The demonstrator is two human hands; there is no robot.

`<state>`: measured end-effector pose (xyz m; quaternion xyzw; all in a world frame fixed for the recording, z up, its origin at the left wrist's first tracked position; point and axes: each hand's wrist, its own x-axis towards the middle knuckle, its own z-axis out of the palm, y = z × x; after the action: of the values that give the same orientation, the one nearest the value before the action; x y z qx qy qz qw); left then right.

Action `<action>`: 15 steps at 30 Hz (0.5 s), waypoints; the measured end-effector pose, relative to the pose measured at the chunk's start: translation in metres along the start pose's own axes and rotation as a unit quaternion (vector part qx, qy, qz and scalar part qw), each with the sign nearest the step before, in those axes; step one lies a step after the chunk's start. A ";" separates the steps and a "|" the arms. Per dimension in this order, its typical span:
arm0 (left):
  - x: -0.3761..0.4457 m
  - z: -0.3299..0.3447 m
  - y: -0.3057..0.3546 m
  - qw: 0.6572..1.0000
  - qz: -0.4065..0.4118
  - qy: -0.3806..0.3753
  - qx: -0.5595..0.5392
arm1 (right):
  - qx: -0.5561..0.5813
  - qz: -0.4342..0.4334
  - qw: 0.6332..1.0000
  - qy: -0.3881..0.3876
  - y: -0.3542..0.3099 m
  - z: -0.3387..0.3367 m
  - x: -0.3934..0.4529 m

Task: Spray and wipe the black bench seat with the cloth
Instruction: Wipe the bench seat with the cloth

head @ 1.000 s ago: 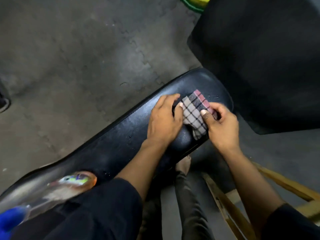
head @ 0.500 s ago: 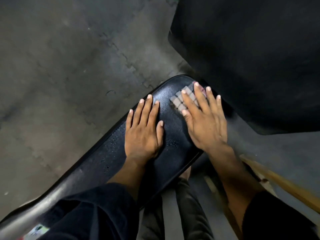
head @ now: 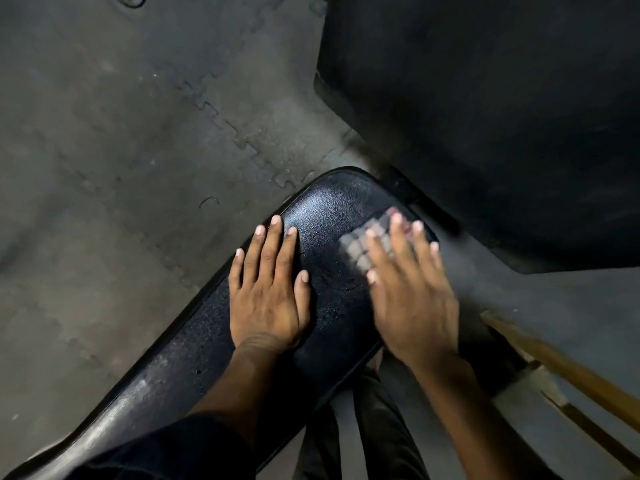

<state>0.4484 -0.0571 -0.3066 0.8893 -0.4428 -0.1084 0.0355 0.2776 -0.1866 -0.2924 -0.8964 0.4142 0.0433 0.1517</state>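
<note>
The black bench seat is glossy padded vinyl with a rounded far end, running diagonally and speckled with droplets. The checked cloth, grey with reddish squares, lies flat near that end's right edge, blurred.

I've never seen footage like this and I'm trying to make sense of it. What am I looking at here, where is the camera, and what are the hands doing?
There is no machine here: a person is working with two bare hands. The camera sits on their head and looks forward and down, so you see their own arms reaching out.

The long, shiny black padded bench seat runs diagonally across a grey floor. The left hand lies flat on the seat, fingers spread, holding nothing. The right hand presses down flat on a small checked cloth near the seat's far end; the hand is blurred, which suggests wiping. Fine droplets speckle the seat between the hands.

A large black padded surface fills the upper right, and a wooden frame shows at lower right.
</note>
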 end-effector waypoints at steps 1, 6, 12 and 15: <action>0.000 0.000 0.000 1.000 0.000 0.000 0.002 | 0.020 0.036 0.999 0.009 0.006 -0.003 0.011; -0.001 0.001 -0.001 1.000 0.003 0.005 0.009 | 0.043 0.044 0.998 0.015 -0.023 -0.016 0.099; -0.003 0.004 -0.003 1.000 0.006 0.007 0.001 | 0.000 -0.105 0.995 -0.005 -0.052 -0.003 0.050; -0.001 0.004 -0.001 1.000 0.005 0.010 0.005 | -0.031 -0.039 0.999 -0.019 -0.013 -0.008 0.000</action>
<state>0.4480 -0.0553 -0.3104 0.8884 -0.4472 -0.0971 0.0365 0.2868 -0.1809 -0.2816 -0.9151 0.3747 0.0676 0.1330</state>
